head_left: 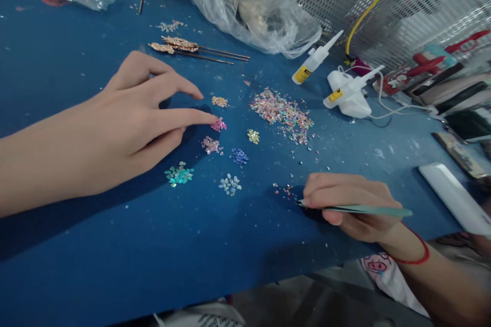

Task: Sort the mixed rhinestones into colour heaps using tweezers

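On a blue, speck-strewn tabletop (153, 250), a broad heap of tiny multicoloured shiny chips (282, 115) is lying loose, and everything else is sitting around it. To the left of the heap, the person's bare left hand (130, 112) is reaching in palm down, its fingers spread apart, with one fingertip touching a small bright pink pile of glossy chips (220, 125). Also left of the heap, a peach-gold pile of chips (220, 101) is lying just beyond that fingertip, and a pale pink pile of chips (210, 145) is lying on the near side of it.

Just off the heap's near left edge, a pale yellow pile of chips (253, 136) is resting; farther out on that side, a violet-blue pile (239, 157), a whitish pile (230, 184) and a turquoise pile (179, 174) are lying apart from one another.

On the near side of the heap, the right hand (353, 202), a red cord (422, 254) circling its wrist, is pinching slim pale green tweezers (372, 210) between pressed-together fingers. The tips are pointing toward a few scattered reddish chips (287, 190).

Beyond the heap, a crumpled clear plastic bag (264, 15) is lying; to its right, a white bottle with a yellow label and a long nozzle (309, 67) is standing.
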Tool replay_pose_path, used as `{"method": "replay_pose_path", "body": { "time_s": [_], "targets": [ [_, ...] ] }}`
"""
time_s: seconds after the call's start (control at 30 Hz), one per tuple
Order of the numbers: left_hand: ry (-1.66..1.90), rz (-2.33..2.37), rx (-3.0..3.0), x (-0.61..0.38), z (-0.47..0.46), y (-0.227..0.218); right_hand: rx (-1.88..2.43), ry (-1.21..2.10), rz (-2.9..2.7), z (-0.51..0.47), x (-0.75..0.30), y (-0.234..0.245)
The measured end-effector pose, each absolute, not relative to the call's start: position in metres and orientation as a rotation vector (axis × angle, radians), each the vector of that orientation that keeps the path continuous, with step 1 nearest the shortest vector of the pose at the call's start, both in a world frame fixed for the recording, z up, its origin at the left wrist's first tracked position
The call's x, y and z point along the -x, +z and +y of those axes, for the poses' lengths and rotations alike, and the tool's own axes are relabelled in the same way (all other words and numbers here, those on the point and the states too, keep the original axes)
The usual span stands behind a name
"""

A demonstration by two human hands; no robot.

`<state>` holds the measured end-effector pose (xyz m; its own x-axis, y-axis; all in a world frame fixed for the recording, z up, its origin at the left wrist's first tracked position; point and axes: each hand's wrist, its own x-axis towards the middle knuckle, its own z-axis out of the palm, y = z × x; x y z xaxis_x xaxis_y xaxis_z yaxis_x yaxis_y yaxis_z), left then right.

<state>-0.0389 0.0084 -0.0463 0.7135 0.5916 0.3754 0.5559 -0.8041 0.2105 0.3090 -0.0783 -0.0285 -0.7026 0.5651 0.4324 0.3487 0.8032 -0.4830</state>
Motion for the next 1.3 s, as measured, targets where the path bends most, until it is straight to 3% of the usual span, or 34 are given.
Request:
{"method": "replay_pose_path", "body": {
  "time_s": [1.1, 1.3],
  "targets": [
    [0.616, 0.926, -2.801, 0.0412, 0.0077, -0.0451, 0.675, 0.549, -2.378, -0.076, -0.3073, -0.0286],
    [0.644, 0.935, -2.765, 0.0388, 0.0056, -0.0434, 0.648, 0.701, -2.26, -0.0724, -0.3126, -0.0328]
  ]
}}
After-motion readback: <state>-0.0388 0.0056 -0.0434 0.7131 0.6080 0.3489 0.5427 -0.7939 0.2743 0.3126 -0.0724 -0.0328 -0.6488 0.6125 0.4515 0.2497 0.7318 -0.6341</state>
